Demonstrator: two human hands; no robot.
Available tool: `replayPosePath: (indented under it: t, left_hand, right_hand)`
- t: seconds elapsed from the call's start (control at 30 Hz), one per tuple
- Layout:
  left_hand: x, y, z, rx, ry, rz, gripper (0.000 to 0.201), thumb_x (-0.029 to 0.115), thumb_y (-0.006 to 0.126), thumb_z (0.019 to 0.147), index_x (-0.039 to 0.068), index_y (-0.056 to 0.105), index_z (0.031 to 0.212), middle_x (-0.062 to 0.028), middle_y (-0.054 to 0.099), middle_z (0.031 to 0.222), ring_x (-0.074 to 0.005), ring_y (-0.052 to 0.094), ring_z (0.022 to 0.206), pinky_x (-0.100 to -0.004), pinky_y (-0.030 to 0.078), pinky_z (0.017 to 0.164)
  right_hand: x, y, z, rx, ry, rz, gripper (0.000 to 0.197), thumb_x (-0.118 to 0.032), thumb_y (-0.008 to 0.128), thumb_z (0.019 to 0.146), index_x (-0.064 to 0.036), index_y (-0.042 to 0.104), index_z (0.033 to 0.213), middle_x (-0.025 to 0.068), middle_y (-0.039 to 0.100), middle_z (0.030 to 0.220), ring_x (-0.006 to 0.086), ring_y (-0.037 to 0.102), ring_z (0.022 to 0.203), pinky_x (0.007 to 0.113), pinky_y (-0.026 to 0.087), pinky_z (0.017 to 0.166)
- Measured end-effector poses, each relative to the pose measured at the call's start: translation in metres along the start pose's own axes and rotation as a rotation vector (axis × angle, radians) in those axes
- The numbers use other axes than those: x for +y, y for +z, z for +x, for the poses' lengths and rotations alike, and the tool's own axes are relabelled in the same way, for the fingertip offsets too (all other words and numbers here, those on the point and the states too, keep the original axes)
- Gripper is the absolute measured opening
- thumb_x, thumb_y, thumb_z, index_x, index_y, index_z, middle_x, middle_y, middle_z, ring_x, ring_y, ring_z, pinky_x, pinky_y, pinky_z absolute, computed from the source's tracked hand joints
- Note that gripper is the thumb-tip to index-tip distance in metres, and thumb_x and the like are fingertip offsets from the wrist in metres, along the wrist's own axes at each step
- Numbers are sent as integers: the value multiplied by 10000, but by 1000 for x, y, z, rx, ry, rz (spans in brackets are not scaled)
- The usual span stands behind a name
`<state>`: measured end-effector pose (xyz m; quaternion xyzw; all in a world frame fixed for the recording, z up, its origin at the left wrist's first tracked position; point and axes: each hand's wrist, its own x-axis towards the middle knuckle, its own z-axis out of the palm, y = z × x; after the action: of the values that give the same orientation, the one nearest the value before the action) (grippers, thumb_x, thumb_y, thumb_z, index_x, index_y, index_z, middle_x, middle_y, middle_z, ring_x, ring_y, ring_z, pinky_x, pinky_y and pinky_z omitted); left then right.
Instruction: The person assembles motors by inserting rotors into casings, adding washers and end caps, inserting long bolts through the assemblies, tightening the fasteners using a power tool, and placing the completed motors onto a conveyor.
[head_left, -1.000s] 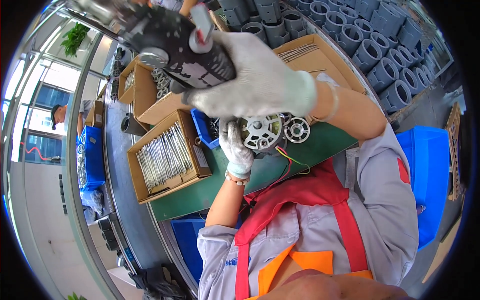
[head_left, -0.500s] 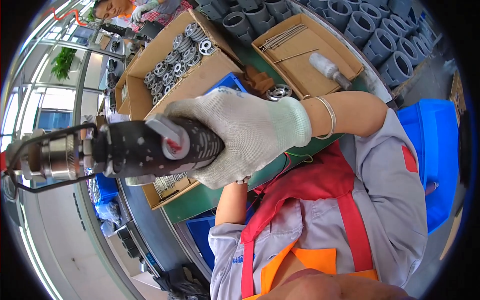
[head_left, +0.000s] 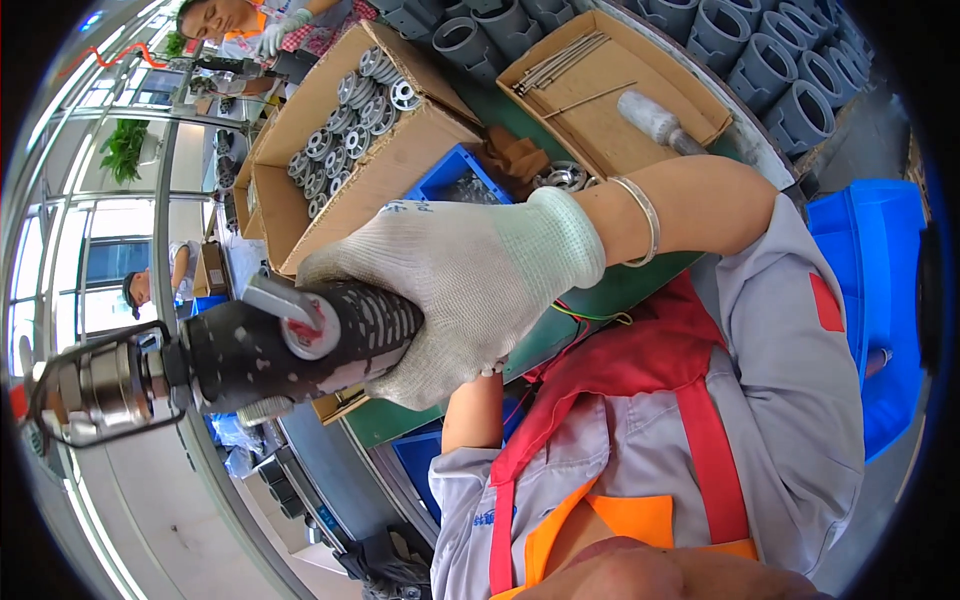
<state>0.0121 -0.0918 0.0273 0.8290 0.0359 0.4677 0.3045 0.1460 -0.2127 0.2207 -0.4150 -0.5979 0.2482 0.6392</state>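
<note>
My right hand (head_left: 440, 290), in a pale knitted glove, is wrapped round the black ribbed body of an air screwdriver (head_left: 245, 350). The tool points its metal hose coupling (head_left: 115, 385) and wire hanging loop to the left. A grey metal lever (head_left: 285, 300) sits on its side. The working tip is hidden. Of my left arm only the forearm (head_left: 473, 415) shows; its hand is concealed behind the right glove. Just beyond the right hand are a small blue bin (head_left: 428, 188) with small clear-looking parts and a ring-shaped metal part (head_left: 565, 177).
A cardboard box (head_left: 400, 150) of stacked metal discs (head_left: 345, 130) stands at the far left. A shallow carton (head_left: 690, 75) holds long rods (head_left: 562, 62) and a white-wrapped tool (head_left: 648, 118). Grey plastic housings (head_left: 755, 68) crowd the back right. A co-worker (head_left: 265, 25) is at far left.
My right hand and the air screwdriver have shifted a little left and down, the coupling end dropping. More of the small blue bin now shows beyond the glove.
</note>
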Motion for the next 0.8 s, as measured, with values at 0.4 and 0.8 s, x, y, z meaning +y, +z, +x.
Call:
replayPosePath:
  t: [0.4,0.8]
  left_hand:
    - [9,6,13,10,-30,202,569,178,624,908,-85,445,1380,-209,605,1236,-286,625,1107,-367,528,927]
    - [22,5,39,-140,-647,-996,714,399,634,917,-18,378,1436,-181,520,1348,-269,543,1228,-406,473,1017]
  right_hand:
    - [33,-24,29,185,-48,-95,361,-168,718,716,-4,593,1012,94,646,720,196,643,644,334,526,621]
    - [37,-71,19,343,-244,-360,494,-348,717,828,31,605,1124,164,700,855,253,699,773,363,534,674]
